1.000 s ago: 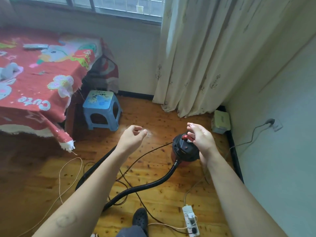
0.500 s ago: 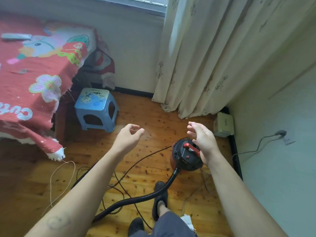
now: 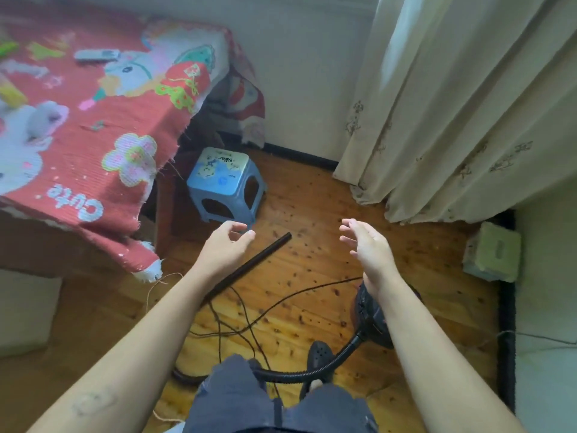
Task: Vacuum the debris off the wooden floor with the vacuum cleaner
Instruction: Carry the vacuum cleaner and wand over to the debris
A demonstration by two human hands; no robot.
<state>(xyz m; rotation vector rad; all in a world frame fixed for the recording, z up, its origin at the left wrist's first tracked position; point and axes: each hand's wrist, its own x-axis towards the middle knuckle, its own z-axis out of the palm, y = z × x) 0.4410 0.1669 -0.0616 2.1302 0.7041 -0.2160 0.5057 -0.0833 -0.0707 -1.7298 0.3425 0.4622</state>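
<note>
My left hand [image 3: 225,249] and right hand [image 3: 370,250] hover empty, fingers loose, the hose tube [image 3: 265,253] lies on the floor [image 3: 437,276] amid debris [image 3: 304,250], vacuum cleaner [image 3: 370,312] under my right forearm, and the tangled cords [image 3: 246,320] could trip me

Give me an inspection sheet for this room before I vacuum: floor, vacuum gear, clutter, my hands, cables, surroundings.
Surface: wooden floor speckled with dark debris.
Job's things: vacuum cleaner on the floor, partly hidden by the right forearm; its hose curves past the feet; black tube lies on the floor, unheld.
Clutter: blue stool beside the bed; pale box in the corner.
Hands: left hand and right hand both open, holding nothing.
Cables: black cords loop loosely across the floorboards; thin string near the bed.
Surroundings: bed with red cover on the left, curtain on the right.
</note>
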